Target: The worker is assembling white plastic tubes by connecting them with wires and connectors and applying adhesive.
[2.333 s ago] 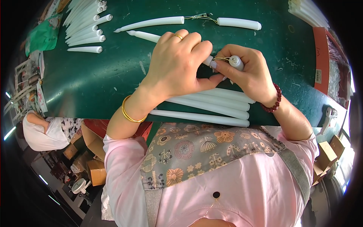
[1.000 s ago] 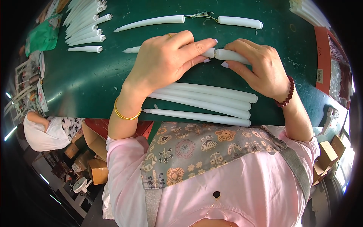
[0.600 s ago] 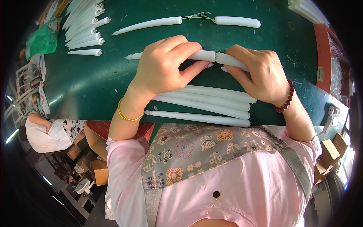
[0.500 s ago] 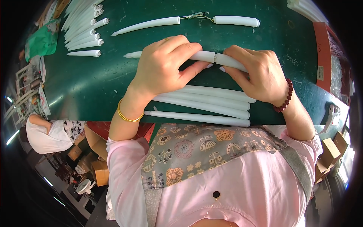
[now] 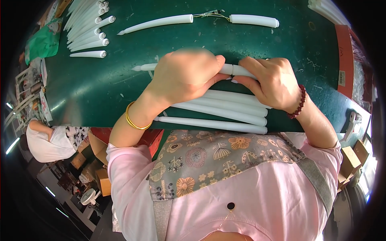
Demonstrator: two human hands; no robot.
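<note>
My left hand (image 5: pixel 187 76) is closed around the long part of a white electric taper candle (image 5: pixel 228 68), whose pointed flame tip sticks out to the left. On the shorter end piece, my right hand (image 5: pixel 275 82) is closed with thumb and fingers. The two parts meet at a thin seam between my fingertips. Beyond my hands lies another candle in two parts, a long tube (image 5: pixel 161 24) and a short tube (image 5: pixel 254 20), joined by thin wires with a small circuit board (image 5: pixel 211 13). Several white candles (image 5: pixel 217 123) lie between my forearms near the table edge.
More white candles (image 5: pixel 88 54) lie in a row at the far left of the green table (image 5: pixel 96 88). A red box (image 5: pixel 343 60) stands at the right, a green bag (image 5: pixel 44 42) at the left. Another person (image 5: pixel 50 142) and cardboard boxes (image 5: pixel 350 164) are beyond the table.
The gap between the candle's two parts has narrowed to a thin seam. Both hands have shifted slightly toward me, and my left hand has turned.
</note>
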